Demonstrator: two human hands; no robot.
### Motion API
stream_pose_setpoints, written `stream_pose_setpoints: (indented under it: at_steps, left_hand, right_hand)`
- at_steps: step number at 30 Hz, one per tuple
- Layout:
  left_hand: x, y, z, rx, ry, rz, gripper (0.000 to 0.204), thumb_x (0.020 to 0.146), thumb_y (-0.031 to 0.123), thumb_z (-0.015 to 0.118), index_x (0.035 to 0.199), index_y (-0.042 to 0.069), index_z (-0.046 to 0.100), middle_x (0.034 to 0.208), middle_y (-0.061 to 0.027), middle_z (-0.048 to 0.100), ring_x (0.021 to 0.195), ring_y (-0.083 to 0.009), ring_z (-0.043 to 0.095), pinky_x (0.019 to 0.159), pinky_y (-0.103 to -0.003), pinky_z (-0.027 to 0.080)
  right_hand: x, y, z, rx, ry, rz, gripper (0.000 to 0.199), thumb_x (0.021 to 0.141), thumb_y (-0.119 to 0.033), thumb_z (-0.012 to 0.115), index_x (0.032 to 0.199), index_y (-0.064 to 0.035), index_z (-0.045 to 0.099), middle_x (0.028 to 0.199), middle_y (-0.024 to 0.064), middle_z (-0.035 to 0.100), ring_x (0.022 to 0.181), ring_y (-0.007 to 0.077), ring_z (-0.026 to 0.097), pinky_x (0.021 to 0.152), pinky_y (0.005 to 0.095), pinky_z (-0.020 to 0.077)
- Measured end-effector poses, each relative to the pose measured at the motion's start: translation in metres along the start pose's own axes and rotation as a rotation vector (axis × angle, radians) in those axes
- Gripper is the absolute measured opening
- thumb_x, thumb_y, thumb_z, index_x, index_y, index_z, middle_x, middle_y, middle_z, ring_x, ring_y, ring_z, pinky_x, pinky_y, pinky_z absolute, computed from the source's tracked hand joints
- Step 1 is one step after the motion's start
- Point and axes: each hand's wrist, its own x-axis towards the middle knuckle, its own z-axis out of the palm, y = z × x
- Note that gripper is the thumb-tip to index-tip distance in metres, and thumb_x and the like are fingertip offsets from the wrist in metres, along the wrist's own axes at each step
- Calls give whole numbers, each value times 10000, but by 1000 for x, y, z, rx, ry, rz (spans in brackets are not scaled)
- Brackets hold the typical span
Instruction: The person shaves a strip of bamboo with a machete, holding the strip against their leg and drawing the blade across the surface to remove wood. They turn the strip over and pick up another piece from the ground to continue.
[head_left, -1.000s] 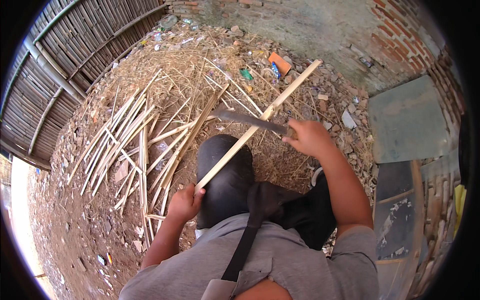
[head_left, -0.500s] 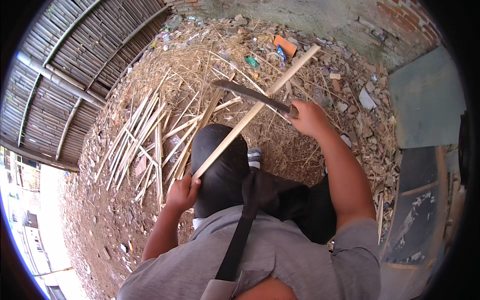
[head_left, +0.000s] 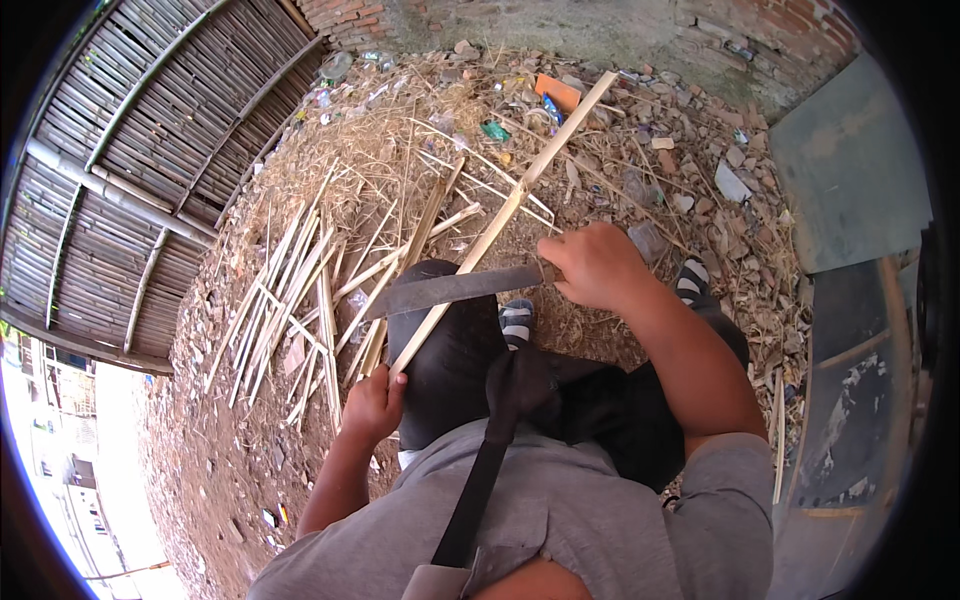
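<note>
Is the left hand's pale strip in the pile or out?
Out: the left hand holds the strip by one end, slanting across the knee, apart from the pile.

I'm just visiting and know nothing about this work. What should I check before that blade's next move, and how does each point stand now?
1. Left hand gripping the strip: ok, closed around its near end.
2. Right hand gripping the blade: ok, closed at its handle end.
3. Blade apart from the left hand: ok, a gap shows between them.
4. Knee out of the blade's way: not ok, I'd say; the blade passes over it in this view.
5. Blade touching the strip: cannot tell; it crosses in front.
6. Strip's far end supported: cannot tell; no hand holds it.
</note>
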Motion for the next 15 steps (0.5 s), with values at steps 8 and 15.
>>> stream_pose_setpoints:
  at_steps: [8,15]
  left_hand:
    - [12,-10,-1,26,-49,52,370,1036,373,537,904,29,504,705,-280,612,707,-523,614,628,-613,454]
    - [17,-16,2,-119,-75,96,372,1053,356,516,877,28,503,719,-288,597,727,-536,594,629,-600,427]
  right_hand:
    - [7,57,33,27,-146,515,162,828,-145,718,962,-87,647,852,144,695,840,369,696,740,509,545]
    - [8,44,62,607,-187,652,391,862,-319,789,1094,-26,675,747,130,639,722,272,662,674,413,513]
